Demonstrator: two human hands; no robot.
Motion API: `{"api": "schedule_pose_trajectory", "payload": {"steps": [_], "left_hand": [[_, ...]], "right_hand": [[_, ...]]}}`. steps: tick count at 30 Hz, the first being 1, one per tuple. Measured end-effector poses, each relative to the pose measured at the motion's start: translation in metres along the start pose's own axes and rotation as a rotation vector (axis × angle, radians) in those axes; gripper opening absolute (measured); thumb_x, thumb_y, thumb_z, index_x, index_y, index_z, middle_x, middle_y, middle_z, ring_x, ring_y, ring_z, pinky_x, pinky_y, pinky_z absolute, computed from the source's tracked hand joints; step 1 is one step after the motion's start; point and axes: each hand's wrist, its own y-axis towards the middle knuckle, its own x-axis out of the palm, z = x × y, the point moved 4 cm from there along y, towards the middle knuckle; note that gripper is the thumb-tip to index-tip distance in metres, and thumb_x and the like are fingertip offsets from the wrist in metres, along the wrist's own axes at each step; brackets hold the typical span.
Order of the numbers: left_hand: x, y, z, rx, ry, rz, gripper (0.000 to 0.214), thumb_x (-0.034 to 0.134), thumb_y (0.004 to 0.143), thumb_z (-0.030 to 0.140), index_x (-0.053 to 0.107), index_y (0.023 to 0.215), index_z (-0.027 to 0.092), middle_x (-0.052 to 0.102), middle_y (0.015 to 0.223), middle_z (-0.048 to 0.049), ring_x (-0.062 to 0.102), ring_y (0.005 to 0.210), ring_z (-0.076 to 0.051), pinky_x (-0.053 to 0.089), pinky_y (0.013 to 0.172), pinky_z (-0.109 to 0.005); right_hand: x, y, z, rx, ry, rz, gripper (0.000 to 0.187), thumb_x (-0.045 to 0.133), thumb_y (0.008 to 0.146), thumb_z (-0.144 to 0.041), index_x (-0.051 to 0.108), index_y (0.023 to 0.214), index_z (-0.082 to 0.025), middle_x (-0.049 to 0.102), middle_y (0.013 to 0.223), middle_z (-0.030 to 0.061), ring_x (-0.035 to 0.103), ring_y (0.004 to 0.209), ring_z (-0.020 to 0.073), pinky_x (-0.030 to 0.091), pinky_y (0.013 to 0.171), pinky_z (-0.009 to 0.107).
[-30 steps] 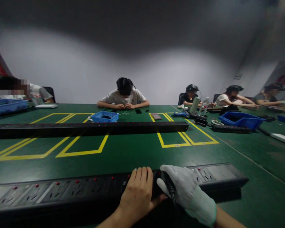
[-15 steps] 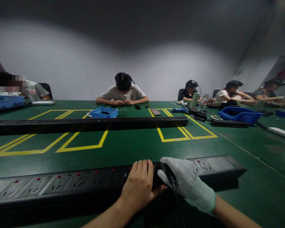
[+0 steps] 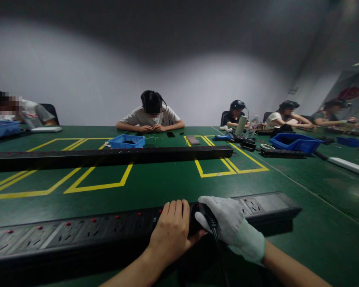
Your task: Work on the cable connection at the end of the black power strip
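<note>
A long black power strip (image 3: 107, 231) with a row of sockets and small red lights lies across the near side of the green table. My bare left hand (image 3: 172, 227) is wrapped over its top and front edge, gripping it right of the middle. Close beside it, my right hand (image 3: 224, 219), in a pale glove, is closed around a black plug (image 3: 208, 213) at the strip's face. From the plug a black cable (image 3: 219, 255) hangs toward me. The glove hides the plug's front, so how deep it sits in the socket cannot be seen.
A second power strip (image 3: 113, 157) lies farther back, across yellow tape outlines (image 3: 95, 187). Beyond it stands a blue bin (image 3: 127, 141); another blue bin (image 3: 296, 143) is at the right. A bottle (image 3: 251, 127) stands near several small items. Several people sit around the table.
The whole view has shifted slightly, so the strip and my hands appear a little farther left. Both hands keep the same grip on the strip and plug.
</note>
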Motion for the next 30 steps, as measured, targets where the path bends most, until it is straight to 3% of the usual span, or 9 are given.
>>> {"api": "schedule_pose_trajectory", "payload": {"steps": [30], "left_hand": [[-0.0016,0.0011,0.0004,0.023,0.043,0.004,0.079,0.04,0.079,0.069,0.057,0.114,0.0,0.062,0.098,-0.0205,0.059,0.088,-0.03,0.049,0.077,-0.044]], "right_hand": [[0.0049,-0.0019,0.0036,0.027,0.02,-0.045,0.03,0.048,0.091,-0.041,0.055,0.108,-0.017,0.067,0.085,0.006,0.065,0.076,0.0156,0.043,0.068,0.024]]}}
